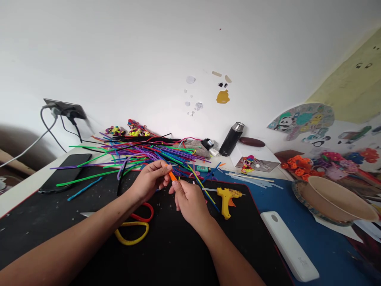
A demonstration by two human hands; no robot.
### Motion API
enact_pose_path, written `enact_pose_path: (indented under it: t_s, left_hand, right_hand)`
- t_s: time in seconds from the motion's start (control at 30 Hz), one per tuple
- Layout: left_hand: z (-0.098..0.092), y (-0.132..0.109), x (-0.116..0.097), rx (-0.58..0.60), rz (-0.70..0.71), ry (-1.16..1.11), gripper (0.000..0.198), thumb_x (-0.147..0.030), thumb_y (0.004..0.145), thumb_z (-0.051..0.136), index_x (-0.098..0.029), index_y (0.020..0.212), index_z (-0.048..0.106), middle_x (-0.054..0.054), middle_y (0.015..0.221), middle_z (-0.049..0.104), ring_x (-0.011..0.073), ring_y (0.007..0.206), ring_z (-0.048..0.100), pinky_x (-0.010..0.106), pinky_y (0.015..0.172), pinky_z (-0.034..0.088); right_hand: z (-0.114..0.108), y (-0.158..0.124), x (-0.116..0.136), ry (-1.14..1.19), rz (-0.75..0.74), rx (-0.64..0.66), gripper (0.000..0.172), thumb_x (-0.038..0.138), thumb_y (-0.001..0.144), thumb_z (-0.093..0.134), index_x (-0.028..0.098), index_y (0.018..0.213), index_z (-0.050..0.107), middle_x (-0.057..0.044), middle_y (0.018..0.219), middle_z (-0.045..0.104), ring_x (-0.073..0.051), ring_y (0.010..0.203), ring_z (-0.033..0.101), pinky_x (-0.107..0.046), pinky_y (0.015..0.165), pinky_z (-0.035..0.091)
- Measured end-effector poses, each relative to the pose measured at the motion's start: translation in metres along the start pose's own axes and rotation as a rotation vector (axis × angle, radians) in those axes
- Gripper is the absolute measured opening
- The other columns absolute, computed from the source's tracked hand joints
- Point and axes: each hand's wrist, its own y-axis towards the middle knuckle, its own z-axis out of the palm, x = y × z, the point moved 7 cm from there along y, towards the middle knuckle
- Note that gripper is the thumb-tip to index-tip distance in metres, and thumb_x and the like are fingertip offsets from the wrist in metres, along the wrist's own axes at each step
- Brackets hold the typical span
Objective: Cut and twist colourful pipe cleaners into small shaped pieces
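Head view: nearest you, the scissors (135, 224) with red and yellow handles lie on the black mat (178, 254), partly hidden by your left forearm (98, 228). Above the mat, your left hand (153, 176) and right hand (189, 198) both pinch an orange strip (172, 175) between them. The yellow glue gun (226, 198) lies just right of your right hand. Beyond, coloured pipe cleaners (143, 152) spread in a heap, with a black flask (230, 142) farther back near the wall (133, 59).

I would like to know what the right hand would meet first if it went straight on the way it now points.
Probably the left hand, just ahead of the right hand; both hold the orange strip. The coloured pipe cleaners seem to lie beyond, though depth is unclear.
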Motion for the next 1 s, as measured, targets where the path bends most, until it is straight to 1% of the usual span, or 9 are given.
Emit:
enact_pose_path:
  t_s: [0.13,0.23,0.3,0.37,0.47,0.57,0.7,0.83,1.0]
  left_hand:
    - [-0.002,-0.001,-0.001,-0.005,0.01,0.008,0.046,-0.048,0.07,0.094,-0.017,0.07,0.06,-0.002,0.054,0.062,0.0083,0.043,0.052,0.018,0.042,0.035]
    - [-0.002,-0.001,-0.002,-0.014,0.017,0.013,0.045,-0.046,0.07,0.094,-0.017,0.07,0.06,-0.002,0.053,0.062,0.0087,0.044,0.052,0.018,0.043,0.037]
    - [-0.002,0.0,0.0,-0.023,0.004,-0.047,0.046,-0.044,0.067,0.096,-0.016,0.069,0.06,-0.003,0.052,0.06,0.0081,0.043,0.051,0.017,0.041,0.034]
    - [-0.001,0.0,0.003,-0.013,-0.012,-0.12,0.047,-0.043,0.063,0.098,-0.016,0.069,0.059,-0.004,0.052,0.059,0.0075,0.043,0.048,0.017,0.039,0.031]
    - [0.0,0.001,0.002,0.021,0.001,-0.129,0.044,-0.041,0.066,0.098,-0.016,0.071,0.062,-0.003,0.053,0.061,0.0081,0.044,0.05,0.017,0.041,0.034]
    - [0.001,0.001,-0.003,0.037,0.033,-0.121,0.038,-0.038,0.071,0.095,-0.016,0.074,0.064,-0.002,0.055,0.063,0.0091,0.047,0.052,0.017,0.044,0.038]
    - [0.005,-0.002,-0.009,0.057,0.057,-0.114,0.037,-0.038,0.073,0.094,-0.016,0.075,0.065,-0.001,0.055,0.064,0.0096,0.047,0.053,0.018,0.045,0.039]
    - [0.008,-0.004,-0.012,0.069,0.053,-0.11,0.037,-0.039,0.073,0.095,-0.016,0.073,0.066,0.0,0.056,0.065,0.0096,0.048,0.054,0.018,0.045,0.04]
    - [0.013,0.003,-0.016,0.099,0.035,-0.11,0.036,-0.039,0.072,0.096,-0.016,0.076,0.068,0.0,0.058,0.066,0.01,0.05,0.057,0.017,0.047,0.043]
  right_hand:
    - [0.005,0.0,-0.008,0.193,0.076,0.029,0.059,0.068,0.107,0.04,0.02,0.08,0.063,0.006,0.044,0.047,-0.012,0.038,0.053,-0.023,0.048,0.04]
    - [0.006,0.001,-0.009,0.281,0.125,0.044,0.061,0.072,0.103,0.045,0.02,0.077,0.061,0.007,0.041,0.044,-0.011,0.035,0.05,-0.022,0.043,0.036]
    - [0.007,0.002,-0.01,0.373,0.166,0.068,0.061,0.074,0.1,0.049,0.02,0.074,0.06,0.008,0.04,0.042,-0.011,0.034,0.048,-0.022,0.04,0.033]
    - [0.009,0.003,-0.01,0.521,0.209,0.095,0.06,0.075,0.097,0.055,0.02,0.072,0.06,0.009,0.04,0.04,-0.011,0.033,0.047,-0.023,0.038,0.031]
    - [0.011,0.004,-0.008,0.741,0.249,0.126,0.057,0.073,0.092,0.063,0.02,0.072,0.062,0.008,0.042,0.04,-0.011,0.033,0.046,-0.023,0.037,0.03]
    - [0.014,0.003,-0.004,0.866,0.258,0.165,0.055,0.071,0.091,0.067,0.018,0.074,0.065,0.007,0.044,0.045,-0.011,0.035,0.048,-0.023,0.038,0.031]
    - [0.013,0.002,-0.001,0.964,0.273,0.167,0.052,0.068,0.089,0.071,0.018,0.077,0.066,0.007,0.046,0.048,-0.011,0.036,0.048,-0.022,0.038,0.03]
    - [0.01,0.003,-0.001,0.972,0.253,0.161,0.05,0.065,0.091,0.07,0.018,0.076,0.068,0.006,0.046,0.047,-0.011,0.036,0.048,-0.023,0.038,0.03]
    - [0.007,0.005,-0.001,1.003,0.224,0.147,0.048,0.063,0.092,0.072,0.017,0.078,0.068,0.006,0.048,0.047,-0.01,0.037,0.047,-0.023,0.038,0.03]
